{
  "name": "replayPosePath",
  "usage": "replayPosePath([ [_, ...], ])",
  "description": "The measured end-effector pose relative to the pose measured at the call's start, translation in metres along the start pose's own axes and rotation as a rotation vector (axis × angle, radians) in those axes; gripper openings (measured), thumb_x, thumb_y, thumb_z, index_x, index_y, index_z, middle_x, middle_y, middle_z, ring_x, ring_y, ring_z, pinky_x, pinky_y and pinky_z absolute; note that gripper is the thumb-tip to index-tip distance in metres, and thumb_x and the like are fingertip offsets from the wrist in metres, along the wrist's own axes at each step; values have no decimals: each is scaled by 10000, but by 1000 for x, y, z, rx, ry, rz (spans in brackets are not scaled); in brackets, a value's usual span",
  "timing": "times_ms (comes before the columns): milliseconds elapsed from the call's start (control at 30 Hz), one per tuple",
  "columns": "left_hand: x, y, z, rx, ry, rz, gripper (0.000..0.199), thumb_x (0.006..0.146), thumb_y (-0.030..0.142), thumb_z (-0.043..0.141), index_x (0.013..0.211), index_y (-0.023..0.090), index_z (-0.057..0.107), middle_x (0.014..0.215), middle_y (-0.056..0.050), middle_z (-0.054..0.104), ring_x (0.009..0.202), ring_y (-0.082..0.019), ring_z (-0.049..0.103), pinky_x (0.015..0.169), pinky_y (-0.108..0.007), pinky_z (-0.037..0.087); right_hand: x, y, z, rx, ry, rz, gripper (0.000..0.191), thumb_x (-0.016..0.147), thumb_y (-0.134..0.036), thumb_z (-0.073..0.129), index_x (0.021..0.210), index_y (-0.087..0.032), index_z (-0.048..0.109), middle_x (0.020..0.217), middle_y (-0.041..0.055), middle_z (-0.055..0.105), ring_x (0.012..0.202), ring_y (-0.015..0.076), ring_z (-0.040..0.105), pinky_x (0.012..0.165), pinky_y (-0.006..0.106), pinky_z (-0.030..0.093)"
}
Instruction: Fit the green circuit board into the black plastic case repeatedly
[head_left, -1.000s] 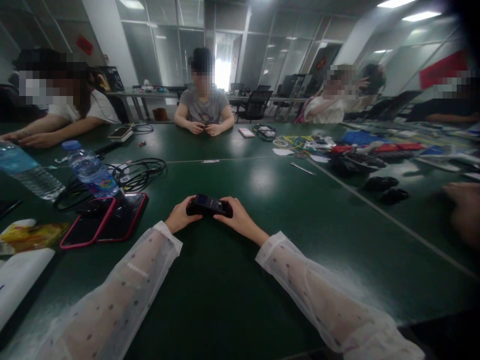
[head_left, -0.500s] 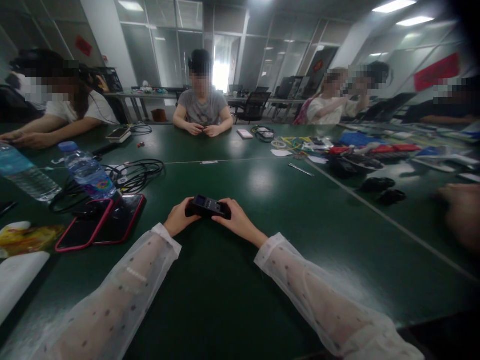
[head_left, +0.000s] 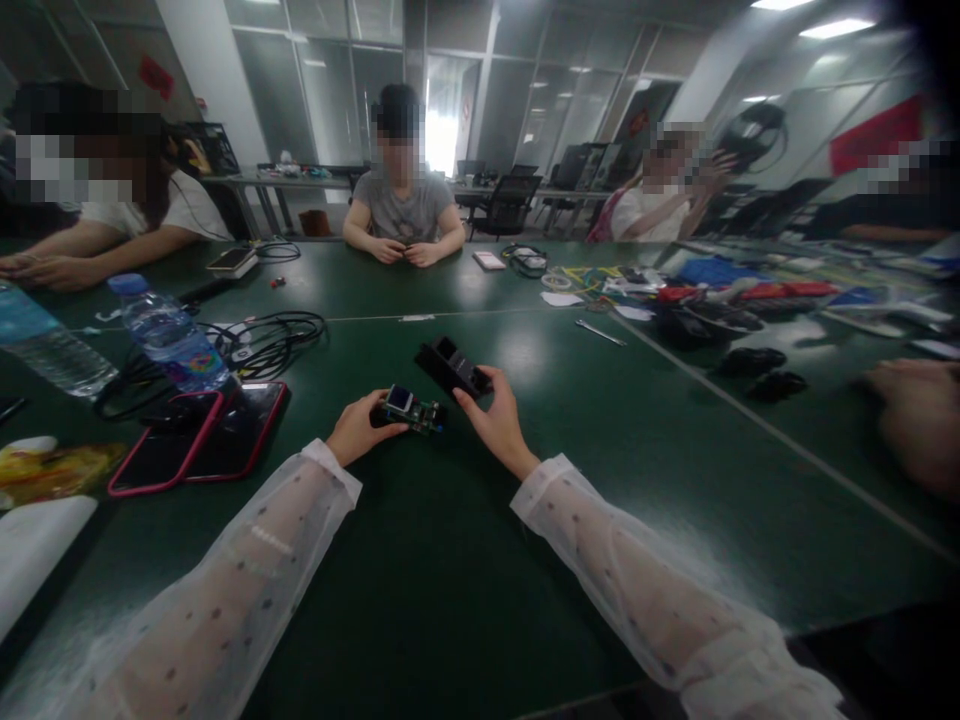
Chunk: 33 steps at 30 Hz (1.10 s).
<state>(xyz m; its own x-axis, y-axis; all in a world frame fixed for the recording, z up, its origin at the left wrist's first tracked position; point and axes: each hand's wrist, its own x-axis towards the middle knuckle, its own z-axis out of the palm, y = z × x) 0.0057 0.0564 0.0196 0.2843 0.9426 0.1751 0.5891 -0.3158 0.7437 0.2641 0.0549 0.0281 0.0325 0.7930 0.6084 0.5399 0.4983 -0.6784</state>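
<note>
Green table (head_left: 420, 580) took up most of the view, with a person in a grey shirt (head_left: 405, 212) at its far edge. On its left side stood a water bottle with a blue cap (head_left: 172, 340), leaning in view, and a coil of black cable (head_left: 289, 335) lay just beside it. Nearer us, two phones in red cases (head_left: 165, 450) overlapped.

We had the work out in front, between the near and far edges of the table, well apart from the cluttered right side. Black cover (head_left: 454, 370) was tilted up and away from us, its far end pointing left. Circuit board (head_left: 421, 415) was nearer, apart from the cover, its small screen (head_left: 400, 398) facing up.

Handling, our judgement: keep the board level and pinched by its edges, press nothing on the screen or the parts, and move the cover straight and slowly so neither catches a corner. Low over the table seemed safest in case of a slip.

Hands: left hand (head_left: 356, 432) was closed narrowly on the board's left end, thumb on the near side, fingers beyond. Right hand (head_left: 501, 425) gripped the cover's right end between thumb and fingers, the gap just filled by it. We couldn't tell whether either piece touched the table.
</note>
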Motion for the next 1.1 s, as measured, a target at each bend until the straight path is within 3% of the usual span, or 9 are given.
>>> replayPosePath([
  [133, 0, -3, 0, 45, 17, 20, 561, 794, 465, 687, 1266, 193, 552, 1221, -111, 632, 1146, -284, 576, 968, -473, 450, 9, 25, -7, -111, 77, 99, 451, 829, -501, 628, 1128, -176, 536, 1028, 116, 619, 932, 265, 576, 818, 432, 489],
  [367, 0, -12, 3, 128, 79, 49, 458, 811, 464, 667, 1164, 176, 616, 1204, -127, 611, 1202, -321, 499, 999, -518, 416, 15, 51, -14, -255, 53, 226, 477, 809, -521, 624, 1094, -142, 570, 1005, 149, 640, 929, 298, 586, 775, 443, 492],
  [700, 2, -10, 5, 210, 78, 96, 421, 836, 454, 638, 1140, 163, 613, 1195, -125, 614, 1195, -308, 489, 1015, -491, 402, 13, 46, -12, -385, -59, 182, 449, 811, -469, 639, 1097, -126, 590, 1015, 161, 643, 922, 314, 575, 777, 456, 499],
  [1100, 0, -6, 4, 202, 80, 78, 429, 842, 472, 628, 1155, 179, 607, 1216, -112, 611, 1213, -309, 480, 1026, -507, 386, 11, 45, -10, -442, -64, 141, 441, 819, -443, 630, 1129, -136, 568, 1056, 171, 625, 998, 340, 547, 827, 499, 489],
])
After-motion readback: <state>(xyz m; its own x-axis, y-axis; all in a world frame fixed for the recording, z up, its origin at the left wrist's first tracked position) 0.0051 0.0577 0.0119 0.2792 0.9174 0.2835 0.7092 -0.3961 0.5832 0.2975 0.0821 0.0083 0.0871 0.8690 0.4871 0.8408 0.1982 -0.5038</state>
